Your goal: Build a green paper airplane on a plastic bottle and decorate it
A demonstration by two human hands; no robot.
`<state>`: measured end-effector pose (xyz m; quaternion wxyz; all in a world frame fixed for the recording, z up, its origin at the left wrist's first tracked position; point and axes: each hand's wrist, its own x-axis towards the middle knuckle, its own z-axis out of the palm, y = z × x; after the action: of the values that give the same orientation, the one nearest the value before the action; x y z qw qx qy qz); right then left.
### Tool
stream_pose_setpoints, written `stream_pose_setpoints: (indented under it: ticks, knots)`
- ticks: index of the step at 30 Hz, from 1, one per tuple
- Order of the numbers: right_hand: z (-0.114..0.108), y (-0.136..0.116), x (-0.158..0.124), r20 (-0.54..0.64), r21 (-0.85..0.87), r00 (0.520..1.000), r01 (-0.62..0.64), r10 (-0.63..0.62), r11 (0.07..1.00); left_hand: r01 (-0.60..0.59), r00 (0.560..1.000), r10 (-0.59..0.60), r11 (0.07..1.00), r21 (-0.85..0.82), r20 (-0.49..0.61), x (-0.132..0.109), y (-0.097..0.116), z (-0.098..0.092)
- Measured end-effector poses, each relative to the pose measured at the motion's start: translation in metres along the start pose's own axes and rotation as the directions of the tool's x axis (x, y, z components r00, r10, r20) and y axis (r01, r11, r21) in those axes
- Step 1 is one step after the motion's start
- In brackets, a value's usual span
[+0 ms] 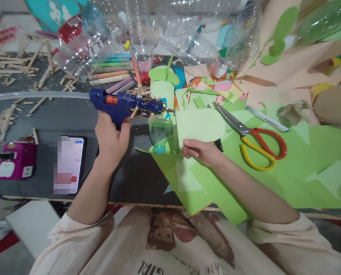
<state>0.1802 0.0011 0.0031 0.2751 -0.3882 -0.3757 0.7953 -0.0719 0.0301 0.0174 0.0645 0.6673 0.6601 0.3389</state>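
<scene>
My left hand (112,135) is wrapped round the handle of a blue hot glue gun (123,104), which has wood bits stuck to its barrel. A clear glue stick (38,95) runs out of its back. The nozzle is at the left edge of a pale green paper piece (203,124) with one rounded end. Thumb and fingers of my right hand (199,149) pinch that paper at its lower edge. Below the nozzle a cut bottle top (160,131) stands cap down, its teal cap towards me. Behind it is a pale green paper cylinder (162,87) with leaf shapes on top.
Scissors (243,131) with red and yellow handles lie to the right on green paper sheets (302,164), beside a white pen-like cutter (266,118). Plastic bottles (199,49) crowd the back. A phone (69,164), a purple box (15,160) and wooden sticks (12,65) lie left.
</scene>
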Motion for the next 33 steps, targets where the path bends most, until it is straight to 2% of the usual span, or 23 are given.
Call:
stream_pose_setpoints:
  ticks: [6,12,19,30,33]
  knots:
    - [0.0001,0.0004,0.0002,-0.007,0.004,1.000,-0.004,0.004,1.000,0.050,0.999,-0.050,0.999,-0.015,-0.008,0.0009,-0.0013,-0.0009]
    - [0.0002,0.0013,0.0002,0.004,-0.009,1.000,0.030,-0.030,1.000,-0.025,1.000,0.026,1.000,0.018,-0.015,0.0020,-0.0026,0.0009]
    - [0.0006,0.0006,-0.0004,0.005,0.005,1.000,0.014,-0.014,1.000,0.063,0.997,-0.062,0.998,-0.018,0.048,0.0007,-0.0011,-0.0016]
    - [-0.0017,0.0021,-0.0008,0.022,0.001,1.000,0.007,-0.007,1.000,-0.009,1.000,0.009,1.000,-0.013,0.000,0.0010,-0.0044,0.0014]
    - [-0.0012,0.0016,-0.0005,0.023,0.001,1.000,0.014,-0.014,1.000,-0.009,1.000,0.010,1.000,-0.017,0.028,0.0016,-0.0055,0.0015]
